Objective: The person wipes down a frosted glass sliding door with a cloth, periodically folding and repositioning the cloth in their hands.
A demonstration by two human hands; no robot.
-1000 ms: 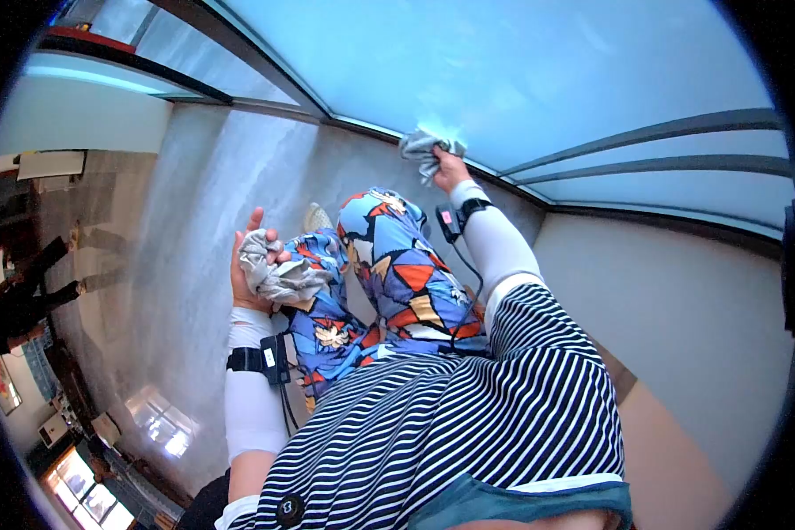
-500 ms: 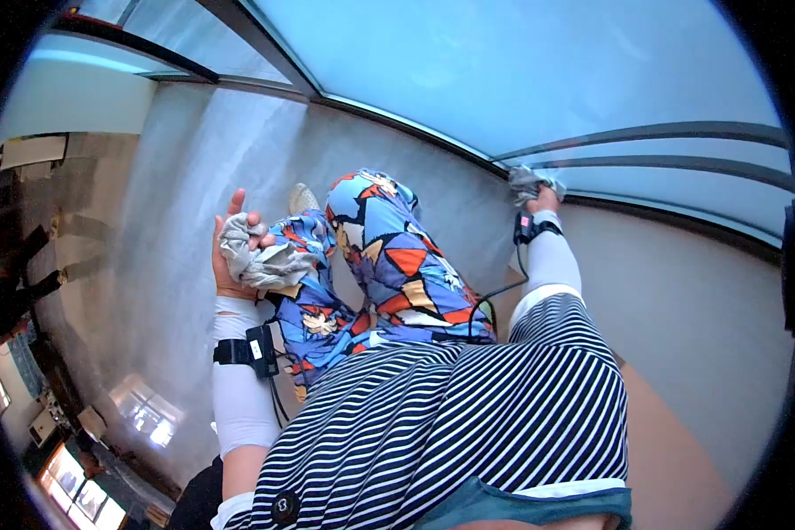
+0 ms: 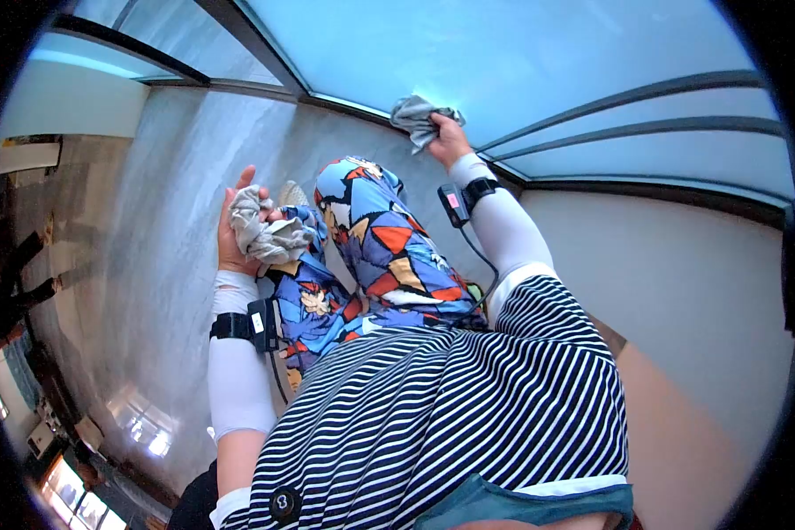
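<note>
Black-and-white striped shirt [image 3: 442,406], multicoloured patchwork-patterned trousers [image 3: 397,256].

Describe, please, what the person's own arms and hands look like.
The left hand and right hand are ungloved. White sleeves cover both forearms. Each wrist area has a black strap with a small black box and a dark cable; the left box's label is white, the right's pink.

Rags [image 3: 424,122], crumpled grey cloth; pane [image 3: 521,53], smooth, glossy, glass-like; floor [image 3: 177,221], smooth, with a sheen; trousers [image 3: 397,256], printed cloth; shirt [image 3: 450,406], striped cloth
</note>
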